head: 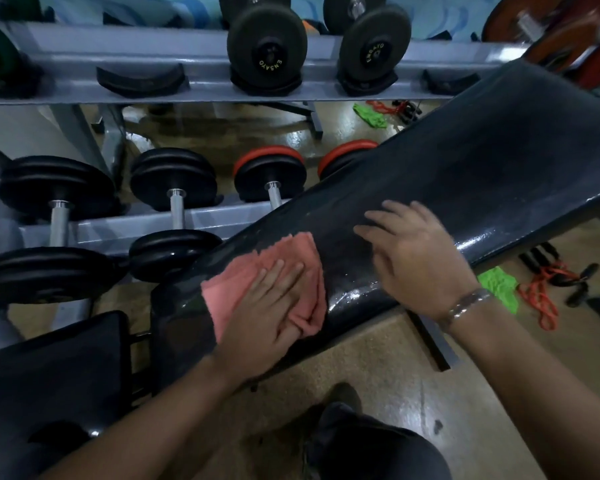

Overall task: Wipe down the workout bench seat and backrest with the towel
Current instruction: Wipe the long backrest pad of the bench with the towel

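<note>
1. Towel (284, 247): it is pink and bunched up. It lies on the low end of the long black backrest surface (482, 168).
2. The left hand (267, 313) is wide and flat. It presses down on the towel with straight fingers.
3. The right hand (416, 258) is at 3 o'clock from the towel. It is wide too, with its fingers spread. It rests on the bare backrest surface and holds nothing.
4. A shiny bracelet (468, 303) is on the right wrist.
5. The backrest surface tilts up toward 2 o'clock and looks wet and shiny.
6. The black seat (49, 375) is at 8 o'clock from the towel.
7. A gray rack (118, 39) with dumbbells (174, 202) is at 12 o'clock, behind the backrest surface.
8. On the floor (378, 375), at 3 o'clock from the right wrist, lie a green cloth (499, 285) and an orange band (541, 299).
</note>
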